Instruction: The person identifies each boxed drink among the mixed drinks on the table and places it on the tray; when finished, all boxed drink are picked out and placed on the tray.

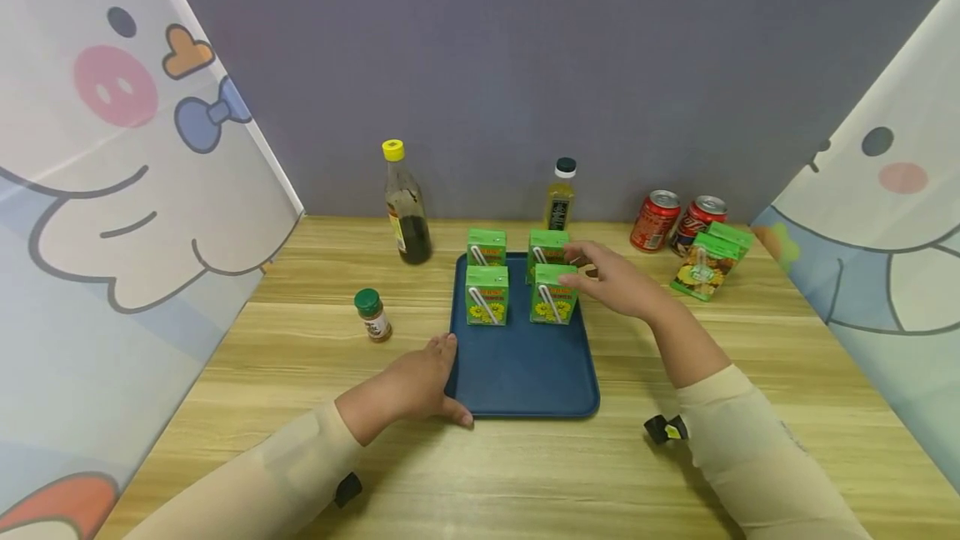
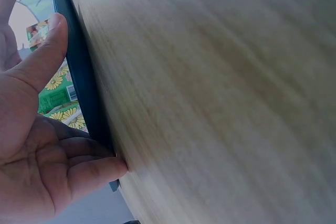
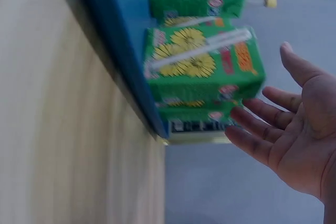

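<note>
A dark blue tray (image 1: 525, 373) lies on the wooden table with several green drink cartons standing in its far half, yellow flowers and a white straw on their fronts. My left hand (image 1: 423, 377) spans the tray's near left corner, fingers along the left side and thumb at the front edge. In the left wrist view the thumb and fingers touch the tray's side (image 2: 79, 61). My right hand (image 1: 618, 277) is just right of the front right carton (image 1: 553, 297), fingers spread and holding nothing. The right wrist view shows its fingertips close to that carton (image 3: 202, 61).
Behind the tray stand a dark sauce bottle (image 1: 408, 215) with a yellow cap and a smaller oil bottle (image 1: 559, 198). A green-capped spice jar (image 1: 372, 317) is left of the tray. Two red cans (image 1: 655, 222) and two more green cartons (image 1: 703, 267) stand at the far right.
</note>
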Tool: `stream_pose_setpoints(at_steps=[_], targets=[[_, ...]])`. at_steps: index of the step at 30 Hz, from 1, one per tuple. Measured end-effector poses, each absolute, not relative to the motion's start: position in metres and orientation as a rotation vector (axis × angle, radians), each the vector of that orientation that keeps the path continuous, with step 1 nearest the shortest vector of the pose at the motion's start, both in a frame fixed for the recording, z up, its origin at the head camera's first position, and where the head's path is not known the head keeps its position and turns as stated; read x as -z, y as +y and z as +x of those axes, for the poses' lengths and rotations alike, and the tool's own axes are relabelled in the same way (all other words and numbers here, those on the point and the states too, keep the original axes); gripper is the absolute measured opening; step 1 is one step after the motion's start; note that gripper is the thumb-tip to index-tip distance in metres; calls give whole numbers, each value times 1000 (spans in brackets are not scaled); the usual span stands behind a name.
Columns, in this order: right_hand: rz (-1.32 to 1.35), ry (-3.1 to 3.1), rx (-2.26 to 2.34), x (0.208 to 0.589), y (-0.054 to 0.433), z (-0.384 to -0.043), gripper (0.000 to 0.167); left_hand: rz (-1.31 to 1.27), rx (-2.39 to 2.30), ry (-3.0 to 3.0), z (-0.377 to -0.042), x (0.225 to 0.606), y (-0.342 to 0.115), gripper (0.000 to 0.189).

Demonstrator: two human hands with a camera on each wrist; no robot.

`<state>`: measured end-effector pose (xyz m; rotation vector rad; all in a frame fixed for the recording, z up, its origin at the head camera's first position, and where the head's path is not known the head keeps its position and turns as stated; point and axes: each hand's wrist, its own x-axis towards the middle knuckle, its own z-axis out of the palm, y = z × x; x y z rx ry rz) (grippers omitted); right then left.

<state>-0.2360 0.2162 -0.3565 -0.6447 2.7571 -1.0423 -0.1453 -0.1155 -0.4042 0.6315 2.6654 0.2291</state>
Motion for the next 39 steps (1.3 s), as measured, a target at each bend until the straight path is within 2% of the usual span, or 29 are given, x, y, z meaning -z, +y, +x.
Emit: stream_pose_setpoints(at_steps=[5,16,21,27,39], targets=[[-570,2833,1191,344,239,-240,64,630,-227,2663,-146,404,-115,128],[-289,3175,1205,326,303,-239,74,652,-212,2683,-145,406,-115,128],[-147,3259,1072,329,332,-239,77,655,-214,2689,-146,407,-115,128],[74,3245,853,338,363,-236,90,656,-220,2687,-145,406,-116,127],[115,3160,741,362,385,-236,90,640,-209,2677,-146,406,-115,127]])
